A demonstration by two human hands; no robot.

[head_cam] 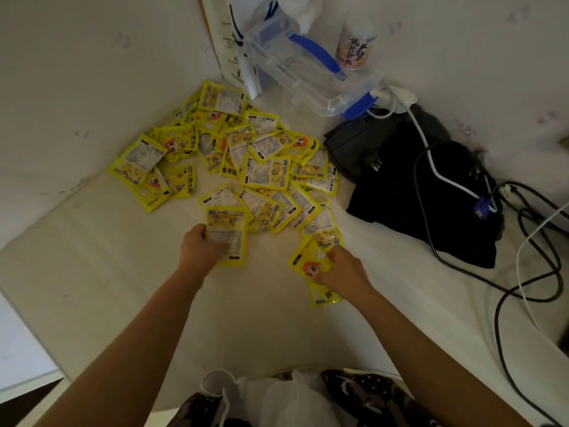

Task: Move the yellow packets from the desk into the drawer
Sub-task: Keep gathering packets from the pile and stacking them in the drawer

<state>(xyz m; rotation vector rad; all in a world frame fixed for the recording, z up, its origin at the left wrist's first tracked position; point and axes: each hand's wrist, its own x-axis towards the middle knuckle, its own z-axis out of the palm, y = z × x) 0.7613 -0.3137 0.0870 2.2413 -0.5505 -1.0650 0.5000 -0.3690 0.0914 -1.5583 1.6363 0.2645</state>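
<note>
Gathering is the job right now, and both hands are already into the near edge of the pile [246,155], a big yellow spread of packets fanned across the back corner of the table [92,272]. Left hand [198,249] has its fingers curled on a packet [228,235] at the front of the heap; right hand [345,272] is pinching a small overlapped bunch [317,260], fingers closed on it. To do this well, I'd say sweep several together into a squared stack before lifting, because these slick pouches look ready to slide off each other. No drawer in view, so the carry goes somewhere out of frame, and a firm two-handed grip will matter.

Around them: a dark bag [415,192] sits just right of the pile, with black cables [538,272] and a white cable [431,149] looping over it; a wide right-hand sweep could snag those. Behind the pile, a clear bin [308,72] with blue clips stands close, touching or nearly touching the farthest packets, so reaching back there needs care. A carton [228,50] leans against the wall beside it, and a small printed bottle [355,41] stands further right, clear of the work
</note>
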